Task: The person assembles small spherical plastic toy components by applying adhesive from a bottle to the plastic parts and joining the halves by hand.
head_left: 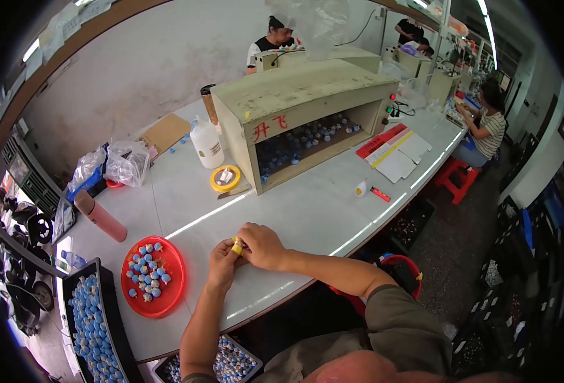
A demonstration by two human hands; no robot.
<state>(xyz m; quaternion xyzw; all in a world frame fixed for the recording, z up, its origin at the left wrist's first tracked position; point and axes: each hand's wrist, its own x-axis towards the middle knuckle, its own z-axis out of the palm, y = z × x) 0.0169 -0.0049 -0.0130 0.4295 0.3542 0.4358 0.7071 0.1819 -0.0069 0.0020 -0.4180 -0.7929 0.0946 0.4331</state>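
Observation:
Above the near part of the table, my left hand [223, 260] and my right hand [263, 247] meet, their fingers bent and pressed together. A yellow wrap [236, 248] shows between them, seemingly round a digit of my left hand. Whatever the fingertips pinch is hidden or too small to make out. Left of my hands lies a round red tray [177, 281] with several small blue-and-pale pieces [144, 270] on it. A long black bin [111, 305] beside it is heaped with similar blue pieces [95, 329].
A large metal box [307, 86] with an open front holds more blue pieces. Near it stand a white bottle [206, 143], a yellow tape roll [215, 177] and a pink flask [103, 217]. Toward the right lie a small glue bottle [361, 188] and red-and-white cards [394, 153]. Co-workers sit beyond.

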